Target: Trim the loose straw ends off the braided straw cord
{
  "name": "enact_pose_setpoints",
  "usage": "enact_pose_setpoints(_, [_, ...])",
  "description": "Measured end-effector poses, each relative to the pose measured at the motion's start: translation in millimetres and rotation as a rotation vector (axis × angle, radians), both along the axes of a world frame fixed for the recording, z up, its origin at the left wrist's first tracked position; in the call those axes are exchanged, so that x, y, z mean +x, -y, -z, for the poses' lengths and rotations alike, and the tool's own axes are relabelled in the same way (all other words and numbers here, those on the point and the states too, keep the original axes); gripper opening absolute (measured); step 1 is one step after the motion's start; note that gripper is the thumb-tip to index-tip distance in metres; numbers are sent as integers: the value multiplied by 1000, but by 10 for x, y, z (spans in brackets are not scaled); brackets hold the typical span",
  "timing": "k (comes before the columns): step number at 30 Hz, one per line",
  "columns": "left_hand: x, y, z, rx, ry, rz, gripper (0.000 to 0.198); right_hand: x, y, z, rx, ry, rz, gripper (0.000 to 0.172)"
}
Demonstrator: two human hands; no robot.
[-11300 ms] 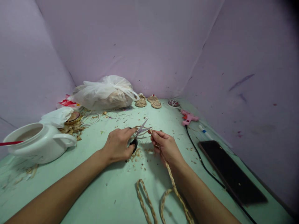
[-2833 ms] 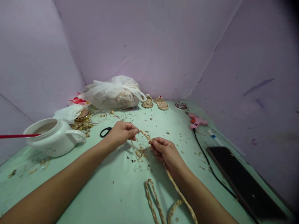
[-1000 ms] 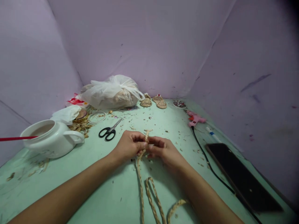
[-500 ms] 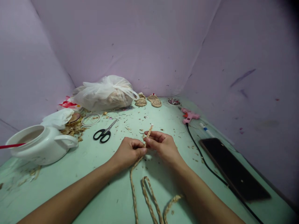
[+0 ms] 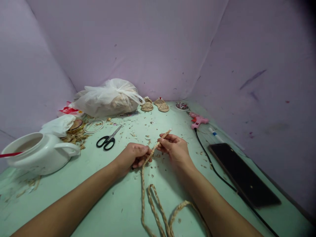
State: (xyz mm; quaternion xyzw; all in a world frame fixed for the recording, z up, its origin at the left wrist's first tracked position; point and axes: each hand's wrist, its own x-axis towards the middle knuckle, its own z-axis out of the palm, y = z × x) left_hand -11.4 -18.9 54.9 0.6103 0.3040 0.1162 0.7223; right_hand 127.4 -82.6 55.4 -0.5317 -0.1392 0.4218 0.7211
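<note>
A tan braided straw cord [image 5: 143, 184] runs up from loose loops near the bottom of the view to a pale-tipped end. Close to that end, my right hand [image 5: 174, 146] pinches the cord between thumb and fingers, with the tip poking out beyond them. Lower down, my left hand [image 5: 134, 156] has its fingers curled at the cord, which passes along its fingertips; part of that grip is hidden. Between both hands the cord slants up to the right. Black-handled scissors [image 5: 108, 141] lie on the green table [image 5: 98, 197], left of my hands.
At left stands a white pot [image 5: 41, 158] with a red stick. Behind are a tied plastic bag [image 5: 108, 98], small woven slippers [image 5: 163, 107] and a dish of beads [image 5: 182, 106]. A pink glue gun [image 5: 198, 121], its black cable and a phone [image 5: 243, 174] lie right.
My hands have moved apart; the right one shifted right with the cord's end, now tilted more to the right. The left thumb has lifted from its earlier pinch. The view shifted slightly.
</note>
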Motion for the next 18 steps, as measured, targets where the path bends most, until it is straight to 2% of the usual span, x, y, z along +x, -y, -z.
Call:
enact_pose_setpoints(7, [22,93,-29,167,-126,-14,24,-31,10,13,21,33,19,22])
enact_pose_setpoints(14, [35,121,-68,228,-147,97,20,-41,25,43,58,-68,73,20])
enact_pose_setpoints(16, [31,103,-67,264,-155,118,19,-13,27,43,52,-88,50,18])
enact_pose_setpoints(18, [12,51,-60,321,-181,65,20,30,29,34,13,-110,-21,17])
